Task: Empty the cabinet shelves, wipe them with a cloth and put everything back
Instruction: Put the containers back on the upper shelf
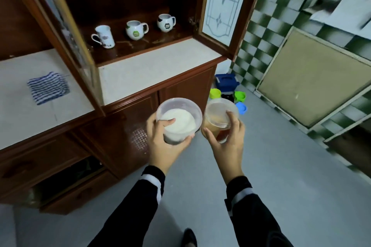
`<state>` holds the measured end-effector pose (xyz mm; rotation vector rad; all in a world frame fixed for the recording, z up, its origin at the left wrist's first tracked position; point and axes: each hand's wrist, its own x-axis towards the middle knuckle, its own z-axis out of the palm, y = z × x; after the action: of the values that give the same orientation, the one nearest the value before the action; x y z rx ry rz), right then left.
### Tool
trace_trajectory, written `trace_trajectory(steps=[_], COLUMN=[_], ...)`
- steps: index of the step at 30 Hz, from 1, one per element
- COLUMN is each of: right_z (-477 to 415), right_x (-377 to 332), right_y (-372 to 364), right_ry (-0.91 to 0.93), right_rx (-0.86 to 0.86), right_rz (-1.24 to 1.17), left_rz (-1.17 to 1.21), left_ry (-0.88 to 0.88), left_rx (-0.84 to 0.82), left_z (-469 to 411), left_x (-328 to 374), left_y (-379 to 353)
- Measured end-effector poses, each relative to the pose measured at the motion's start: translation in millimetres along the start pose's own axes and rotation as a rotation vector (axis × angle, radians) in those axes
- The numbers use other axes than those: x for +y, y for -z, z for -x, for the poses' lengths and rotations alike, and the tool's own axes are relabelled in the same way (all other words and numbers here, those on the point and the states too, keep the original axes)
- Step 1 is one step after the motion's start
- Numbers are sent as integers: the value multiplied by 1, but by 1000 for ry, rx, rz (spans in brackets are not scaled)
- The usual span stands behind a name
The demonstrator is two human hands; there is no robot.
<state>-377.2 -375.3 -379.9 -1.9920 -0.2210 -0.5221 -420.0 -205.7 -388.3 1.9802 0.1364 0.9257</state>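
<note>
You stand on a plain grey floor; to your right the wall is tiled in a green-and-white check; a large framed tan board leans against it; ahead of you is a reddish-brown wooden cabinet, its frosted glass door swung open above a pale tabletop; the light is soft and even.

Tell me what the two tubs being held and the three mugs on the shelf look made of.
The white-filled tub in the left hand and the brown-filled tub in the right hand: likely thin clear plastic, slightly cloudy; contents show through. The three mugs: probably glazed ceramic, white, glossy, printed designs.
</note>
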Motion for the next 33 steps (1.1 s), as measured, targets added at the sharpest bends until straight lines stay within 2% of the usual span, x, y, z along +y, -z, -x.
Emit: trace_trajectory(steps=[5,11,19,26,33], right_z=[-41,-87,-182,-272,-348], right_x=[23,40,54,47,42], right_y=[17,1,-60,-115,-164], right_ry=[22,45,52,146,184], right_rx=[17,11,-19,-24,-64], right_rz=[10,12,14,-16,-83], left_rz=[13,2,-23,-82,-108], left_ry=[-34,-55,-112,-194,-175], left_rx=[-2,15,112,162,208], left_z=[-19,-60,-156,-251,-320], left_x=[8,-4,-46,-75,-100], left_y=[-41,-74,-116,-130,-132])
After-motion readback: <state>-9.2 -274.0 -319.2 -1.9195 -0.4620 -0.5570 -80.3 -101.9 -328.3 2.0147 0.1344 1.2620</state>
